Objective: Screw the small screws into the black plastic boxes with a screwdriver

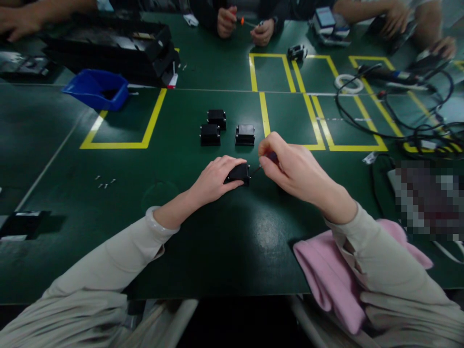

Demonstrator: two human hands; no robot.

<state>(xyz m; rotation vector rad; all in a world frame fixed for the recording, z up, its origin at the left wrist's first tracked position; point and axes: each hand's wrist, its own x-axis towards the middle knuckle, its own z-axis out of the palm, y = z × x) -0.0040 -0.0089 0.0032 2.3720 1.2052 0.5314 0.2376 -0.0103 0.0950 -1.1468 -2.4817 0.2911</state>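
My left hand [221, 176] is closed around a small black box [238, 172] on the green table, thumb on its near side and fingers over its far side. Screws stick out at the box's right end. In my right hand [286, 162] is a screwdriver [272, 157], its thin shaft pointing left toward that end; whether the tip touches a screw is too small to tell. Beyond my hands stand three similar black boxes, one at the back [216, 118], one in front of it [210, 134] and one to the right [245, 134]. Several loose screws [105, 185] lie to the left.
A blue bin [99, 89] stands at the far left beside stacked black trays [119, 48]. Cables [427, 130] and a white tape ring [348, 84] lie at the right. A pink cloth [326, 270] hangs over the near edge under my right arm. Co-workers' hands [263, 33] are across the table.
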